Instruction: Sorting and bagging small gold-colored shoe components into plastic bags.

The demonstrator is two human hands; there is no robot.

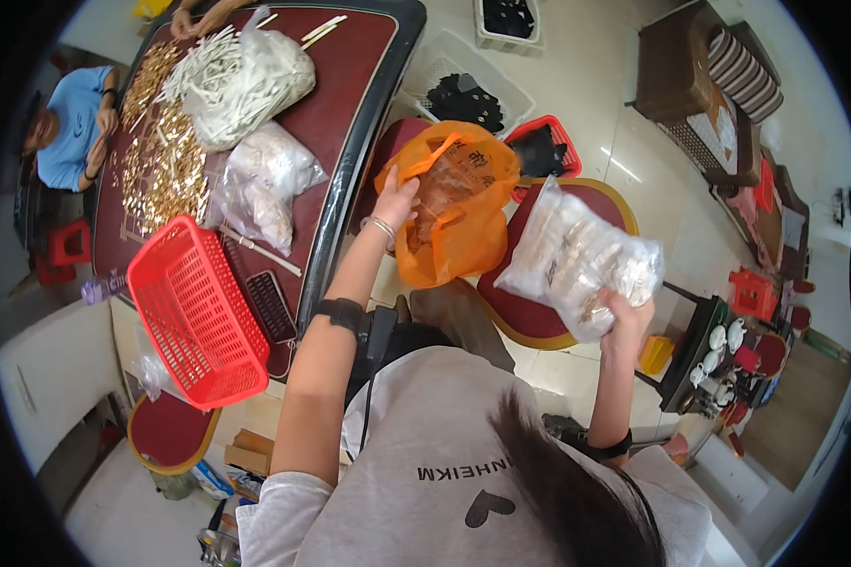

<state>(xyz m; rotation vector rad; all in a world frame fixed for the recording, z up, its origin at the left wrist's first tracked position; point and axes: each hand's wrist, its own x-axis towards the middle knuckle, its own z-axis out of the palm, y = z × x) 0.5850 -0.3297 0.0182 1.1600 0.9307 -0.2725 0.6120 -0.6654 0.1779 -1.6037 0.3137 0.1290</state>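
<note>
My left hand [399, 200] is closed on the left rim of an orange plastic bag [482, 248]. The bag's mouth is spread apart, and brownish contents show dimly inside; I cannot make out what they are. To the right, my right hand [626, 319] grips the lower right corner of a clear plastic bag [577, 255] with whitish contents. That clear bag is held over a round-backed chair with a dark red seat [529, 307], apart from the orange bag.
On the dark red table [340, 113] lie many small gold pieces [165, 170], a bag of white strips [246, 80], another clear bag [269, 180] and a red basket [199, 312]. White crates [515, 94] with black items stand beyond. A person in blue [71, 113] sits at left.
</note>
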